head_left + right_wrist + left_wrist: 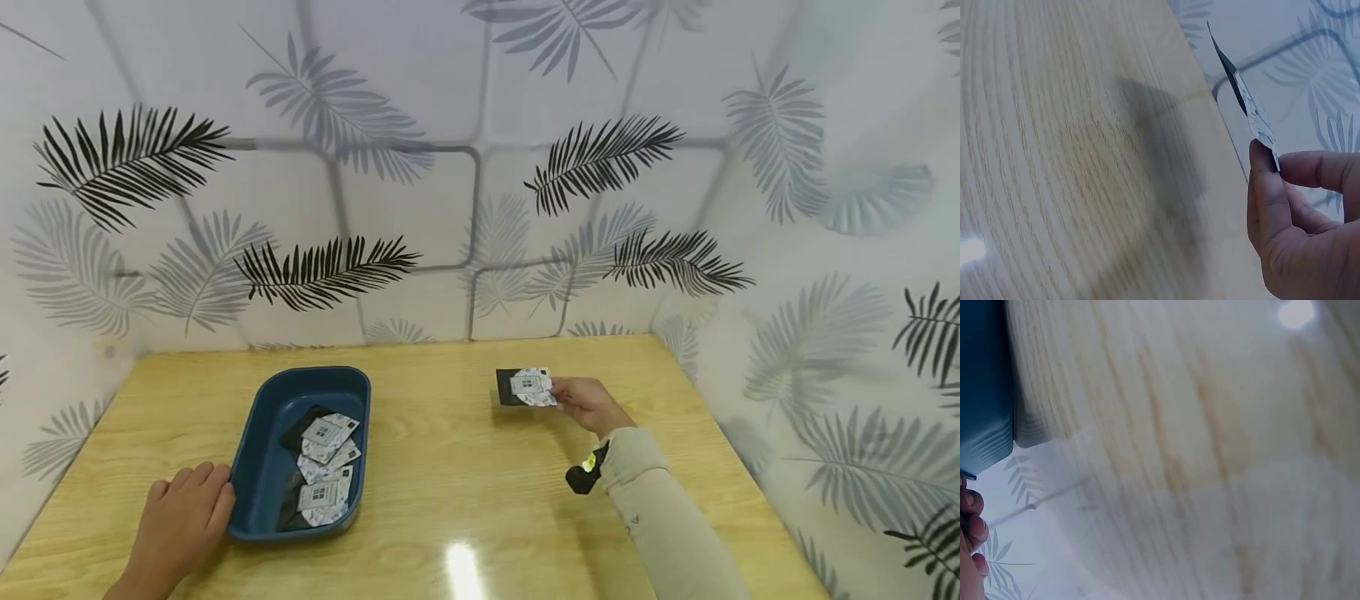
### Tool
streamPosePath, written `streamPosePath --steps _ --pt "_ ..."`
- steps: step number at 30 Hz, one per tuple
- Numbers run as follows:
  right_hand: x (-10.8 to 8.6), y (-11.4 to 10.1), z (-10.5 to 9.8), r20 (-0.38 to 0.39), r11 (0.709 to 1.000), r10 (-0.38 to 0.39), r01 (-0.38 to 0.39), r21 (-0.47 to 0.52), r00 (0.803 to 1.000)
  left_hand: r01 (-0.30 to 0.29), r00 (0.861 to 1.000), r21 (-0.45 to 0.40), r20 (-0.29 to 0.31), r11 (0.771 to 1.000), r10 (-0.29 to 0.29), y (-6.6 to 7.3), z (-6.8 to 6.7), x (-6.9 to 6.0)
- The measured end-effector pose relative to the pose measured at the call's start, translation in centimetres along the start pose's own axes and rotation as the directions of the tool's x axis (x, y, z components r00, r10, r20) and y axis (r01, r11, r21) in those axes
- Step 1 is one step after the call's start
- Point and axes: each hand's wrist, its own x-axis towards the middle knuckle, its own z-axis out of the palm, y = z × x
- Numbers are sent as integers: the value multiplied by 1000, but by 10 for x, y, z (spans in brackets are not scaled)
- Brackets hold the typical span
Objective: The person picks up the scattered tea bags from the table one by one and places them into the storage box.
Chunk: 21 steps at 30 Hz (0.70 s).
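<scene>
My right hand (592, 404) pinches a flat sachet (523, 387), part black and part white with a floral print and a pale label. In the right wrist view, the thumb and fingers (1269, 199) grip one end of the sachet (1255, 111), seen nearly edge-on above the table. At the left, a deep blue plastic basin (243, 467) contains several similar sachets (324, 496), some overlapping. My left hand (183, 521) holds the basin's left side near the front. Its curled fingertips (977, 528) show just below the rim in the left wrist view; the thumb's contact is partly hidden.
The wood-grain table (435, 450) carries the basin and reflects a bright light near its front. A pale curtain (420, 208) with leaf prints hangs behind and along both sides. A black strap with a small device (587, 471) is on the right wrist.
</scene>
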Motion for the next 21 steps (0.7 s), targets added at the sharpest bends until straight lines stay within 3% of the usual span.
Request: streamPosePath --steps 9,13,21 --pt "-3 -10 33 63 994 -86 90 -58 994 -20 1000 9 -20 1000 20 0 1 -2" --pt "-2 -13 38 62 995 -68 72 -69 996 -16 1000 5 -22 1000 16 2 3 -5" --pt "0 -19 47 37 997 -27 29 -69 999 -33 996 8 -81 999 33 -1 3 -2"
